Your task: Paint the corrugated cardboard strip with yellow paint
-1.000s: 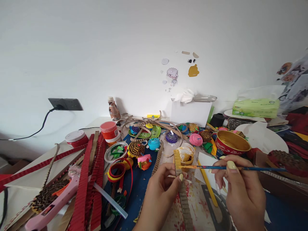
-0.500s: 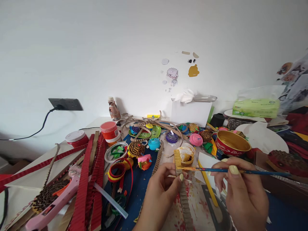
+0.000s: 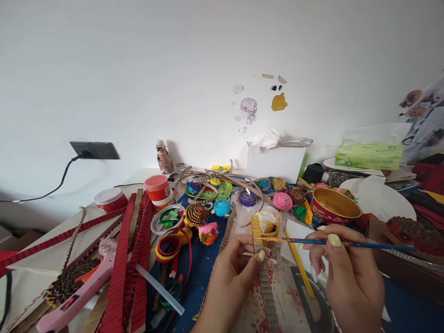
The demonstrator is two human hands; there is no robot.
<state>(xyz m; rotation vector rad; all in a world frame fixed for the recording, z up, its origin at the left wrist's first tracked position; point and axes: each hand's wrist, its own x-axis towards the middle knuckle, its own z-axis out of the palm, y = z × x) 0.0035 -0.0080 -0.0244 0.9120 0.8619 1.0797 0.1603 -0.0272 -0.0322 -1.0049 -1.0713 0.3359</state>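
Pinched in my left hand (image 3: 239,273) is a strip of corrugated cardboard (image 3: 266,296), its upper end coated in yellow paint and its lower part bare brown. My right hand (image 3: 347,268) grips a blue paintbrush (image 3: 308,241) held nearly level. The brush's yellow-loaded tip meets the strip just above my left fingertips. Directly behind the strip stands a small tub of yellow paint (image 3: 274,226), its rim and inside smeared white and yellow. A yellow pencil-like stick (image 3: 300,266) lies under the brush, on white paper.
Coiled cardboard pieces, one pink (image 3: 282,201), one light blue (image 3: 222,207), sit behind my hands. At left are red corrugated strips (image 3: 120,268), a pink glue gun (image 3: 83,286) and paint tubs (image 3: 157,187). A red and gold bowl (image 3: 335,208) stands right.
My right hand and the brush have shifted slightly up and left, the tip moving higher along the strip. The left hand holds its place.
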